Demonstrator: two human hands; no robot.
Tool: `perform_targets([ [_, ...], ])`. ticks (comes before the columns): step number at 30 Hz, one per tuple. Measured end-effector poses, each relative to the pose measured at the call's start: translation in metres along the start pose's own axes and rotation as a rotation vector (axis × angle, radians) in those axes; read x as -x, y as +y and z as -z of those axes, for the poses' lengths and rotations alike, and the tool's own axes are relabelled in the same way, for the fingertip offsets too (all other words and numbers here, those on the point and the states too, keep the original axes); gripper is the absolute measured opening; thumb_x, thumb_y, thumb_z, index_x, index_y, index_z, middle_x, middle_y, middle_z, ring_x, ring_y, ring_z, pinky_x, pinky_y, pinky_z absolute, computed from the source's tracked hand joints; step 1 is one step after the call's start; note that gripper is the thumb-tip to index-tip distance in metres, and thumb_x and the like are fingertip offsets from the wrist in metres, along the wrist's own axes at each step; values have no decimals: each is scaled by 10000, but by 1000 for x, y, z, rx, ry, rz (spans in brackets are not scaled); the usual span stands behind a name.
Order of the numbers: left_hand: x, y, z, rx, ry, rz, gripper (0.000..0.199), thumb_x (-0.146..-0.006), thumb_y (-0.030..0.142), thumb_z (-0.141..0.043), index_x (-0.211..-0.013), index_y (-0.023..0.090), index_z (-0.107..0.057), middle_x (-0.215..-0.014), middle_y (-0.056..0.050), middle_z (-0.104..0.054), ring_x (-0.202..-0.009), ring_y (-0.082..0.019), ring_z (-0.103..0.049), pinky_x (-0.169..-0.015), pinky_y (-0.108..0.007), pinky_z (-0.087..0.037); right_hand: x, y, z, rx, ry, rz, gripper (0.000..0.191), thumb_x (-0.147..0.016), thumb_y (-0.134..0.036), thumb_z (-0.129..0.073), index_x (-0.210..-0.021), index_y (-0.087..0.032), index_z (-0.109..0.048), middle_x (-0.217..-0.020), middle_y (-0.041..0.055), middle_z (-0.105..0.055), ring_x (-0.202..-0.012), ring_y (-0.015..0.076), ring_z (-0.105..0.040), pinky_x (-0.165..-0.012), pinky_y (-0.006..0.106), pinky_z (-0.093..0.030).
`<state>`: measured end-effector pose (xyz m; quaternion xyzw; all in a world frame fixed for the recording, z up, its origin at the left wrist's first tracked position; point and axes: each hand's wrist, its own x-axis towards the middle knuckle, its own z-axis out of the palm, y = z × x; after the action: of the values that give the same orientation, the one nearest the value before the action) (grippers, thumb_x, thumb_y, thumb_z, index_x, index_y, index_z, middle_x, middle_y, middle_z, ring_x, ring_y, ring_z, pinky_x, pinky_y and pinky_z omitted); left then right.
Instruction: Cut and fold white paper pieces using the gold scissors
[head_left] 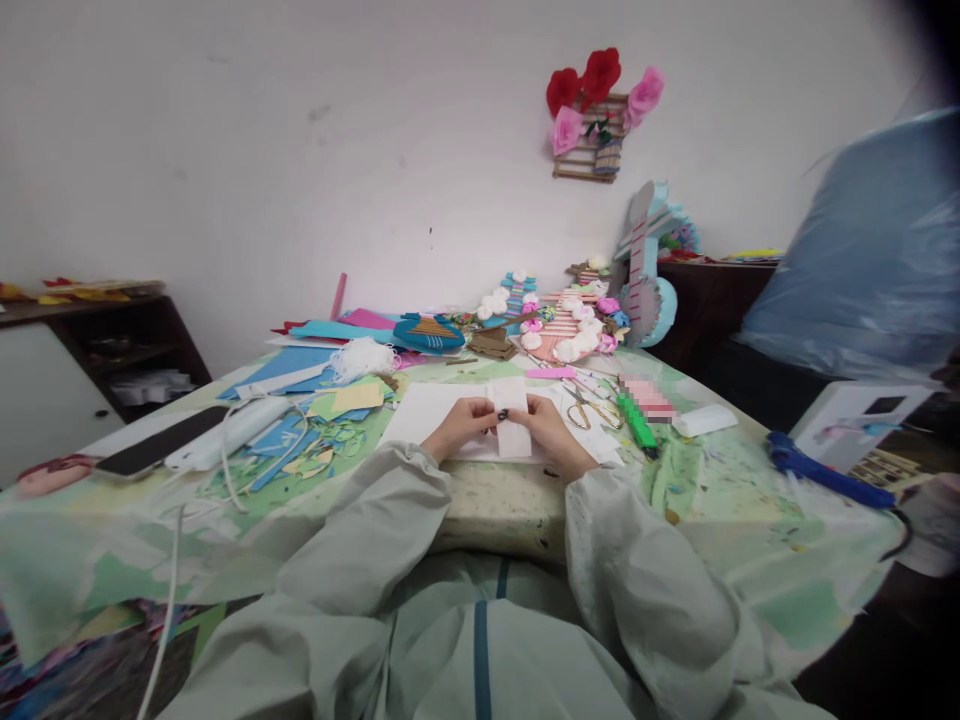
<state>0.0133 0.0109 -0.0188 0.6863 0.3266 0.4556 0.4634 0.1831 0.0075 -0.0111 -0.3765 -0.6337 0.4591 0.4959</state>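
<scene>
Between my two hands is a narrow white strip of paper [511, 440], upright over a larger white sheet [412, 410] on the table. My left hand [466, 422] pinches the strip's left edge, a small dark spot showing near its fingertips. On the right edge, my right hand [553, 428] is closed with its thumb on the paper. Gold-handled scissors [592, 412] lie just right of my right hand. Beyond them is a green glue-like or cutter-like tool [637, 424], its kind unclear.
Paper scraps [319, 450], a phone [161, 440] and a white power strip [225, 435] with cable lie left. A blue glue gun [825, 472] rests at the right edge. Decorated crafts [562, 330] and a paper guitar [646, 290] stand at the back. A white roll [705, 420] lies right.
</scene>
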Motion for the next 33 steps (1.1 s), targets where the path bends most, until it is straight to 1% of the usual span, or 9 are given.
perform_targets([
  [4, -2, -4, 0, -12, -11, -4, 335, -651, 430, -713, -675, 116, -601, -596, -3, -587, -567, -102, -521, -562, -221, -376, -2, 5, -2, 38, 7, -11, 291, -626, -310, -673, -836, -112, -642, -677, 23, -650, -536, 119, -505, -492, 230, -365],
  [8, -3, -4, 0, 4, -32, -19, 303, -637, 397, -718, -673, 118, -606, -591, 2, -593, -573, -105, -529, -589, -230, -395, -2, 8, -4, -15, -8, -12, 297, -676, -332, -638, -902, -141, -616, -709, 22, -653, -551, 122, -517, -500, 230, -382],
  [12, -3, -3, -1, -41, -48, -30, 287, -689, 399, -664, -648, 122, -606, -580, -7, -598, -564, -105, -521, -584, -234, -388, 0, 6, -6, -42, -14, -11, 285, -693, -363, -635, -880, -150, -607, -685, 16, -638, -542, 117, -498, -496, 227, -373],
  [16, -4, -2, 0, -73, -47, -23, 285, -718, 400, -623, -642, 127, -598, -578, -10, -592, -560, -106, -509, -582, -238, -378, 0, 6, -5, -70, -13, -8, 310, -673, -395, -664, -854, -149, -612, -711, 27, -649, -554, 122, -509, -504, 234, -375],
  [20, -4, -1, 0, -70, -19, -21, 263, -723, 384, -601, -642, 135, -578, -571, 7, -556, -554, -102, -483, -563, -232, -357, -2, 8, -2, -83, -37, 1, 329, -654, -411, -680, -837, -142, -630, -729, 40, -659, -587, 141, -541, -544, 256, -401],
  [23, -3, 2, -1, -40, 14, -27, 226, -707, 353, -597, -634, 144, -552, -561, 28, -509, -540, -94, -448, -544, -227, -338, -4, 8, 1, -72, -32, 7, 308, -628, -395, -699, -784, -138, -635, -725, 34, -651, -603, 138, -543, -566, 258, -404],
  [28, -3, 6, 0, -60, 94, -58, 209, -693, 318, -574, -571, 161, -508, -535, 37, -463, -538, -98, -434, -548, -233, -343, -7, 6, 7, -25, 62, -5, 292, -588, -404, -719, -648, -147, -594, -602, -9, -569, -552, 109, -492, -548, 247, -386],
  [31, -3, 6, 1, -77, 147, -76, 204, -701, 304, -562, -562, 165, -507, -535, 30, -471, -541, -101, -437, -553, -236, -345, -8, 5, 10, -37, 117, -1, 284, -578, -397, -725, -634, -146, -603, -590, -10, -551, -556, 105, -486, -572, 255, -402],
  [33, -3, 6, 1, -73, 152, -78, 196, -703, 308, -565, -577, 165, -519, -545, 28, -477, -543, -103, -442, -550, -236, -347, -8, 6, 11, -49, 125, -1, 283, -583, -399, -724, -646, -145, -616, -598, -3, -558, -561, 107, -489, -582, 261, -410],
])
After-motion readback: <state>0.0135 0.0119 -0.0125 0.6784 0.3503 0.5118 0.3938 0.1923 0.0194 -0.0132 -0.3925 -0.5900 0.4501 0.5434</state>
